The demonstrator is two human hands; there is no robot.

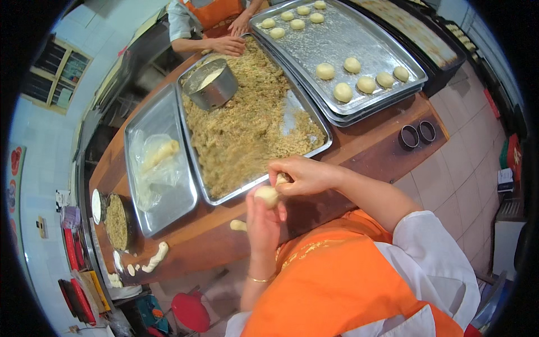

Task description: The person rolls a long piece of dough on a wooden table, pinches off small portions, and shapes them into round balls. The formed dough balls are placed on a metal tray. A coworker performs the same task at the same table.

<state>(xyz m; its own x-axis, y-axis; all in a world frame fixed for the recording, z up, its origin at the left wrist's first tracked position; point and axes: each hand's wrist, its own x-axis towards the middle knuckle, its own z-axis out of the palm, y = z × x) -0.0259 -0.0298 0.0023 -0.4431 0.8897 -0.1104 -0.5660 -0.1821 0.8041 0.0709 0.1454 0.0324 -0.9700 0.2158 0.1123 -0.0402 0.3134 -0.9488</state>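
My left hand (264, 219) is cupped around a smooth ball of dough (267, 196) at the table's near edge. Above it, my right hand (301, 176) pinches the gathered end of the same dough between thumb and fingers. Just beyond both hands lies a metal tray (257, 182) spread with crumbly brown filling (240, 139). A deep round metal pan (212, 90) with pale flour-like powder in it stands on the filling. To the left of my left hand, a small dough piece (238, 225) rests on the wooden table.
Stacked trays (370, 99) at the upper right hold several round dough balls (343, 92). Two metal rings (409, 136) lie near the right edge. At left are a tray (162, 219) with bagged dough (160, 153), a filling bowl (116, 221) and dough scraps (156, 258). A co-worker's hands (228, 45) are across the table.
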